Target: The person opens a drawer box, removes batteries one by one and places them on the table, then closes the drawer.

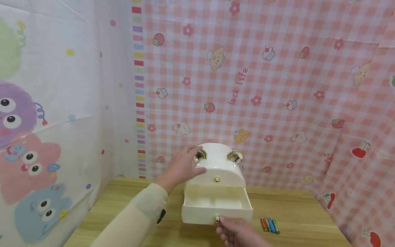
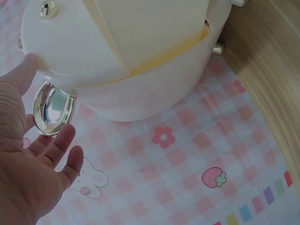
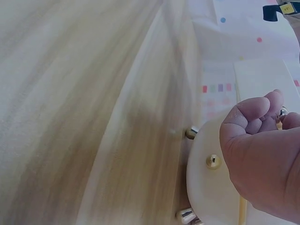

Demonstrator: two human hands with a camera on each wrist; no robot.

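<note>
A white drawer box with a rounded top and gold ring-shaped ears stands on the wooden table. Its lower drawer is pulled out toward me, and the bare inside shows. My right hand pinches the gold knob on that drawer's front between thumb and fingers. At the box's upper left, my left hand rests with its fingers loosely spread around the left gold ear. The left thumb touches the white shell in the left wrist view. Another gold knob sits on the closed upper front.
Several small coloured batteries lie side by side on the wooden table, right of the drawer. A pink checked cloth hangs behind the box, and a white patterned cloth hangs at the left.
</note>
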